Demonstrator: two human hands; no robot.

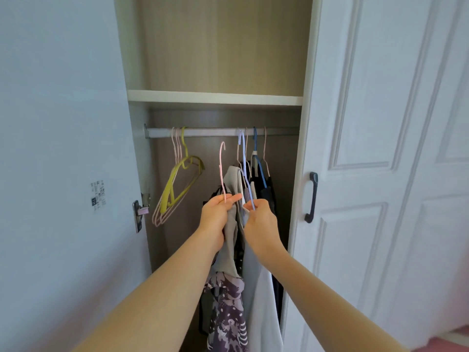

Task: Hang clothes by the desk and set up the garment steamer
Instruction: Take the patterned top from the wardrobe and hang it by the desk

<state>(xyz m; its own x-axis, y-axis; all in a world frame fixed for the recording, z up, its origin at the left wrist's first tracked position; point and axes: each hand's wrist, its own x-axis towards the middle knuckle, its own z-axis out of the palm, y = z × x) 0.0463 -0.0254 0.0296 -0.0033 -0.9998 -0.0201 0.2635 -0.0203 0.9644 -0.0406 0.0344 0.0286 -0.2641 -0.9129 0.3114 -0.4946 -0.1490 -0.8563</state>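
Because the clothes must be carried out to the desk, two garments are held clear of the white wardrobe rail (218,132). The thin pink wire hanger (222,171) is pinched by the left hand (217,217) together with the grey fabric garment (229,224), its hook already off the rail. The lilac-blue wire hanger (245,174) is gripped low on its neck by the right hand (261,222), its hook near the rail; whether it is unhooked cannot be told. The yellow plastic hanger (181,179) hangs empty to the left.
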